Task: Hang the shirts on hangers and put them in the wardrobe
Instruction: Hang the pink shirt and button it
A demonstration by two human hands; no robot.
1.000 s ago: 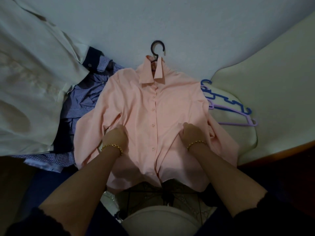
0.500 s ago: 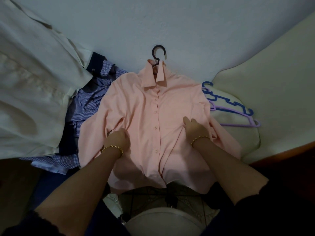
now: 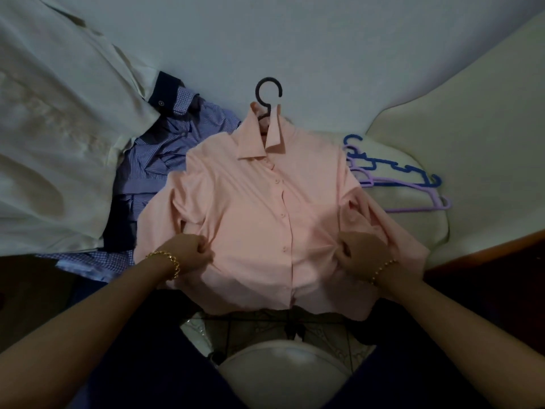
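A pink buttoned shirt lies face up on the bed, on a dark hanger whose hook sticks out above the collar. My left hand pinches the fabric at the shirt's lower left side. At the lower right side my right hand grips a bunch of the fabric. The shirt's hem hangs over the bed's front edge.
A blue striped shirt lies crumpled left of the pink one, with a cream garment spread further left. Blue and purple hangers lie on a cream pillow at the right. Patterned floor shows below.
Both hands moved outward along the shirt front and went from lying on the cloth to gripping it at the sides. The fabric now bunches under them.
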